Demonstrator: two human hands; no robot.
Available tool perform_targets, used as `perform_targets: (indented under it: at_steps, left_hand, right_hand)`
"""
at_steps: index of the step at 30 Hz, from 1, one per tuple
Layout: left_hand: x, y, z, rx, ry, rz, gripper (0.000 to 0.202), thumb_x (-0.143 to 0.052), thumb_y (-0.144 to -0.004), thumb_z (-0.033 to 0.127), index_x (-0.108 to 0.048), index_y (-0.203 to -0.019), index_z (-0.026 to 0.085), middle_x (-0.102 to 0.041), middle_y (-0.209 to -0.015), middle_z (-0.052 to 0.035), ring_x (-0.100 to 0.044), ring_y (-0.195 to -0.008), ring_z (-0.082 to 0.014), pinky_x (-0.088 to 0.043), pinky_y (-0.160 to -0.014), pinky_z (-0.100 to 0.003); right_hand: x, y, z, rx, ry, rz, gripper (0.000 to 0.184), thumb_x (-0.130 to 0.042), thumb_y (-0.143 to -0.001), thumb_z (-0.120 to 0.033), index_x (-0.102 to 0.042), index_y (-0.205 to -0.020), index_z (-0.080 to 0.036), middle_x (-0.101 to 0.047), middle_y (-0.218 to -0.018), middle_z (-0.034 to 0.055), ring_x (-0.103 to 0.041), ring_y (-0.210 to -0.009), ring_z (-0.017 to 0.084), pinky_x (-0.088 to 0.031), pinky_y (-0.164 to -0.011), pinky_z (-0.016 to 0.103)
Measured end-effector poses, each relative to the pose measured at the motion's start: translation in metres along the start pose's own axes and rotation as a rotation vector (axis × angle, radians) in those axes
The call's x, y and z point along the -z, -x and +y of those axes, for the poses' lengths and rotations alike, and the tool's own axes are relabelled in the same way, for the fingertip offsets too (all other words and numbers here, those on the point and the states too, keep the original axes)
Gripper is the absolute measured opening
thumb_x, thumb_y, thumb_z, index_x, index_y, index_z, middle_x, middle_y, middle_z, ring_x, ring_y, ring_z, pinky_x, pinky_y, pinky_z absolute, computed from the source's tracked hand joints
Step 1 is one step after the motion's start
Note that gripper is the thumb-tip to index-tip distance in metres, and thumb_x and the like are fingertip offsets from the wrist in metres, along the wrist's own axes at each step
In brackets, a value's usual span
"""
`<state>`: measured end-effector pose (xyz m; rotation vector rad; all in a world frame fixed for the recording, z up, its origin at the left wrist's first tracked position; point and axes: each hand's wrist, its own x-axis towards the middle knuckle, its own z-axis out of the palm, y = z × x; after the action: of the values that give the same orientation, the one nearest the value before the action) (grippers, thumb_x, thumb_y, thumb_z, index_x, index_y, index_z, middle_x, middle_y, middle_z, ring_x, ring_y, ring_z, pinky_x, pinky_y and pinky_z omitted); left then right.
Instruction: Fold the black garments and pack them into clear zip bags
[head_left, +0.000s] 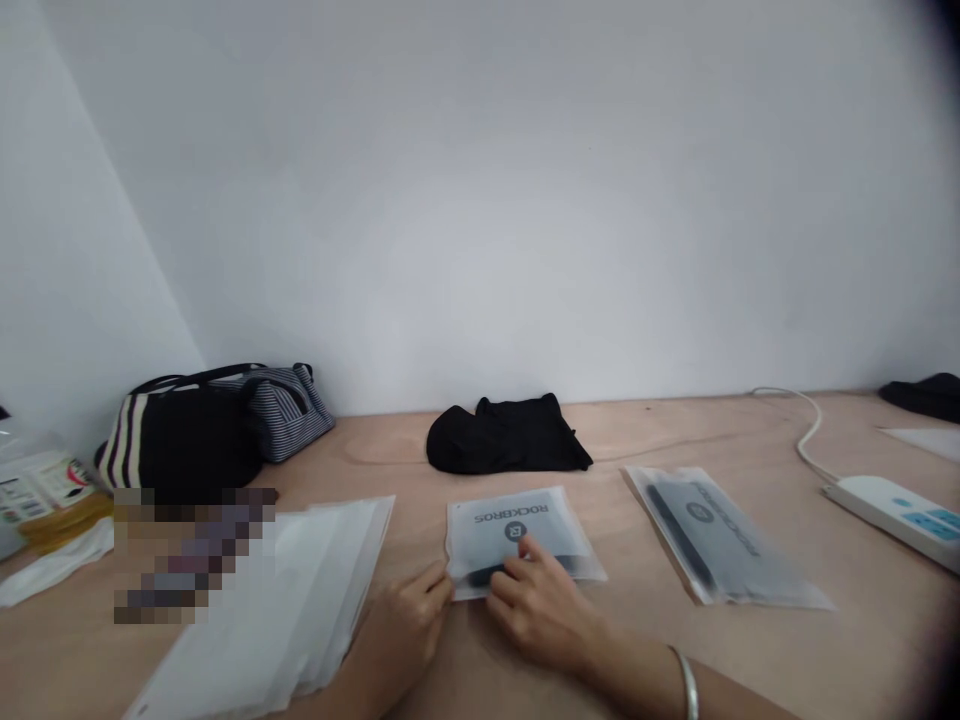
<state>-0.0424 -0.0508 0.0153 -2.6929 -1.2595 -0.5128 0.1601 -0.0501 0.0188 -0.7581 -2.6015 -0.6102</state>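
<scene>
A frosted plastic bag (pixel 487 555) printed ROCKBROS lies flat in front of me, its lettering upside down from my side. Something dark, perhaps folded black fabric (pixel 484 575), shows through near its close edge. The fingers of my left hand (pixel 409 610) are closed on the bag's near left corner. My right hand (pixel 544 610), with a silver bangle at the wrist, is curled over the near edge, its fingertips pressed on the bag and partly hidden. Farther back lies a loose black cloth item (pixel 506 437).
A second filled frosted bag (pixel 720 540) lies to the right, beside a white power strip (pixel 892 510) with its cord. Left of my hands is a fanned stack of frosted bags (pixel 300 590). A striped handbag (pixel 187 440) and clear packaging (pixel 56 495) stand far left.
</scene>
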Motion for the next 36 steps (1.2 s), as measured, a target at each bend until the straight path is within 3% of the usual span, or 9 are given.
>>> perform_targets:
  at_steps: [6, 10, 13, 14, 17, 20, 22, 26, 36]
  left_hand:
    - [-0.002, -0.001, -0.002, 0.031, 0.088, 0.024, 0.027, -0.031, -0.086, 0.013, -0.053, -0.071, 0.019, -0.054, -0.071, -0.0016, -0.055, -0.061, -0.0135, -0.043, -0.056, -0.024]
    - [0.005, 0.0, 0.0, 0.048, 0.114, 0.025, 0.029, -0.032, -0.086, 0.015, -0.055, -0.07, 0.02, -0.056, -0.069, -0.0011, -0.056, -0.06, -0.0134, -0.044, -0.056, -0.024]
    - [0.02, -0.001, 0.005, 0.054, 0.156, 0.006, 0.016, -0.044, -0.081, 0.023, -0.059, -0.087, 0.022, -0.061, -0.085, -0.0025, -0.059, -0.074, -0.0167, -0.047, -0.063, -0.027]
    - [0.025, -0.002, 0.008, 0.05, 0.164, 0.006, 0.024, -0.05, -0.078, 0.027, -0.057, -0.101, 0.023, -0.06, -0.097, -0.0038, -0.058, -0.084, -0.0196, -0.048, -0.07, -0.03]
    - [0.033, -0.017, 0.02, 0.004, 0.161, -0.016, 0.056, -0.051, -0.077, 0.037, -0.035, -0.129, 0.022, -0.047, -0.126, -0.0073, -0.044, -0.113, -0.0251, -0.038, -0.092, -0.04]
    - [0.022, -0.042, 0.033, 0.006, 0.146, -0.098, 0.048, -0.032, -0.088, 0.035, -0.03, -0.132, 0.016, -0.035, -0.135, -0.009, -0.029, -0.124, -0.0225, -0.023, -0.102, -0.042]
    - [0.006, -0.057, 0.037, 0.066, 0.133, -0.143, 0.049, -0.024, -0.09, 0.035, -0.03, -0.132, 0.01, -0.029, -0.138, -0.0121, -0.023, -0.127, -0.0227, -0.018, -0.104, -0.043]
    - [-0.019, -0.067, 0.035, 0.118, 0.151, -0.201, 0.055, -0.02, -0.091, 0.04, -0.026, -0.133, 0.006, -0.022, -0.14, -0.0142, -0.015, -0.129, -0.023, -0.014, -0.105, -0.042]
    - [-0.03, -0.062, 0.026, 0.125, 0.271, -0.185, 0.054, -0.02, -0.091, 0.043, -0.025, -0.134, 0.011, -0.023, -0.14, -0.0106, -0.015, -0.129, -0.0203, -0.016, -0.105, -0.041]
  right_hand:
    - [0.017, 0.075, 0.031, -0.063, 0.004, 0.069, 0.028, -0.037, -0.085, -0.012, -0.048, -0.06, -0.017, -0.05, -0.06, -0.0003, -0.039, -0.06, 0.013, -0.028, -0.073, 0.036]
    - [0.036, 0.101, 0.039, -0.161, -0.019, 0.062, 0.026, -0.038, -0.081, -0.011, -0.048, -0.058, -0.018, -0.049, -0.057, -0.001, -0.039, -0.058, 0.013, -0.028, -0.075, 0.037]
    - [0.056, 0.095, 0.042, -0.28, -0.121, -0.082, 0.014, -0.046, -0.078, -0.021, -0.052, -0.065, -0.02, -0.053, -0.065, 0.0006, -0.045, -0.065, 0.015, -0.03, -0.076, 0.037]
    - [0.061, 0.089, 0.044, -0.324, -0.176, -0.132, 0.01, -0.048, -0.076, -0.026, -0.055, -0.071, -0.02, -0.055, -0.07, 0.0017, -0.047, -0.069, 0.016, -0.031, -0.075, 0.036]
    - [0.067, 0.064, 0.051, -0.392, -0.323, -0.174, 0.022, -0.048, -0.078, -0.034, -0.057, -0.092, -0.02, -0.059, -0.086, 0.0053, -0.051, -0.082, 0.019, -0.034, -0.077, 0.035]
    - [0.053, 0.038, 0.055, -0.366, -0.375, -0.168, 0.038, -0.038, -0.085, -0.036, -0.049, -0.116, -0.017, -0.054, -0.113, 0.0102, -0.045, -0.106, 0.02, -0.031, -0.09, 0.036]
    - [0.037, 0.028, 0.055, -0.332, -0.388, -0.226, 0.051, -0.032, -0.087, -0.042, -0.034, -0.13, -0.015, -0.04, -0.131, 0.0122, -0.032, -0.121, 0.021, -0.023, -0.099, 0.04]
    - [0.013, 0.027, 0.055, -0.309, -0.435, -0.383, 0.06, -0.022, -0.087, -0.051, -0.013, -0.137, -0.02, -0.017, -0.142, 0.0104, -0.012, -0.13, 0.023, -0.01, -0.103, 0.048]
    - [0.008, 0.03, 0.054, -0.365, -0.497, -0.428, 0.058, -0.021, -0.087, -0.054, -0.013, -0.137, -0.025, -0.014, -0.143, 0.0084, -0.009, -0.13, 0.023, -0.007, -0.102, 0.049]
